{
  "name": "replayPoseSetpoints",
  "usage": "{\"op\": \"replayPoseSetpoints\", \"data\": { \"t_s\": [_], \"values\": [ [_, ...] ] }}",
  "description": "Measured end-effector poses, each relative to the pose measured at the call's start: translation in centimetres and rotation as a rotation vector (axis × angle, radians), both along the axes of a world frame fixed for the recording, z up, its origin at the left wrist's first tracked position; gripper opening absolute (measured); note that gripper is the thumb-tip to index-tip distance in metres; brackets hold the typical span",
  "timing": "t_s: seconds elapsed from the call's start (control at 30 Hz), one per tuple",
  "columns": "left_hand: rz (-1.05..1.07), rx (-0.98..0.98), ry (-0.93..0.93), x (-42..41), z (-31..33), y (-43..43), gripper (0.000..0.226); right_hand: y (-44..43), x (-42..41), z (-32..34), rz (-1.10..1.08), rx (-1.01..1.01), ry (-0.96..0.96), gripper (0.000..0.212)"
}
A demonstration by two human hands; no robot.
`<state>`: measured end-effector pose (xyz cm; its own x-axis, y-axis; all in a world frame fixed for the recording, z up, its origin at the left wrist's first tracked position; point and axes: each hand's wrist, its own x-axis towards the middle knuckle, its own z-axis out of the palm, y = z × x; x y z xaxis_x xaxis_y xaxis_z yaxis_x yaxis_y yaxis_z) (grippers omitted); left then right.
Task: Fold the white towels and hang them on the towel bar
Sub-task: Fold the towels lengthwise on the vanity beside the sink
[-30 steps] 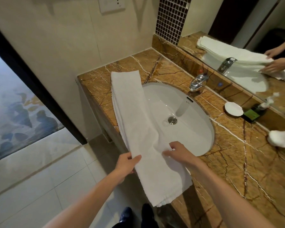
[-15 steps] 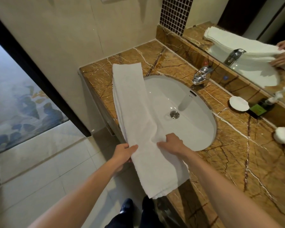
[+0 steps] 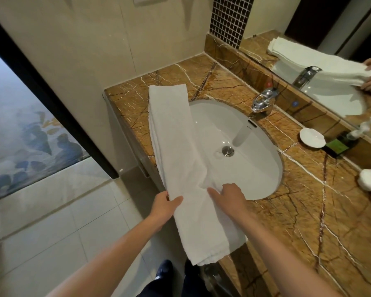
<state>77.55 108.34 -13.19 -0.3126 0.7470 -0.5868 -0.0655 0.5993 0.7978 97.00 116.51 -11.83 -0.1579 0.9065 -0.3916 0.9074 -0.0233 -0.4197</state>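
Left hand (image 3: 165, 206): thumb on top, pinching the towel's (image 3: 174, 129) left edge. Right hand (image 3: 230, 198): fingers curled into the right edge, gripping where the cloth bunches.

Towel lies as a long folded strip on the tabletop (image 3: 308, 211), over the sink's (image 3: 255, 168) left rim, with its near end hanging off the front.

Step, as judged: folding, with the lengthwise fold done. Next is probably a crosswise fold or a lift, and the edges must stay aligned.

Towel bar not in view. Faucet (image 3: 263, 101) and small dish (image 3: 312, 137) are well apart from the towel. The cloth may sag into the basin.

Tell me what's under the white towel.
The white towel lies on the marble counter and over the sink, along its left rim; the near end overhangs. Anything directly beneath is covered.
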Motion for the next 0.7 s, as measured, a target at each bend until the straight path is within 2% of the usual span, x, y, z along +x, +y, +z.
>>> {"op": "replayPoseSetpoints", "data": {
  "t_s": [0.13, 0.3, 0.4, 0.6, 0.7],
  "values": [
    [-0.033, -0.003, 0.036, -0.1, -0.1, -0.1, 0.022, 0.2, 1.2, 0.3, -0.023, 0.04, 0.053, 0.06],
    [-0.106, -0.022, 0.069, -0.1, 0.0, 0.0, 0.036, 0.0, 2.0, 0.5, 0.035, -0.065, 0.078, 0.045],
    [-0.129, -0.002, 0.059, 0.3, 0.3, -0.3, 0.042, -0.4, 2.6, 0.7, 0.032, -0.056, 0.074, 0.046],
    [-0.176, -0.101, 0.031, 1.0, 0.7, -3.0, 0.016, -2.0, 4.6, 1.9, 0.09, -0.14, 0.082, 0.037],
    [-0.234, -0.194, -0.08, 1.5, 0.8, -4.5, 0.016, -3.0, 5.7, 2.0, 0.124, -0.186, 0.205, 0.027]
  ]
}}
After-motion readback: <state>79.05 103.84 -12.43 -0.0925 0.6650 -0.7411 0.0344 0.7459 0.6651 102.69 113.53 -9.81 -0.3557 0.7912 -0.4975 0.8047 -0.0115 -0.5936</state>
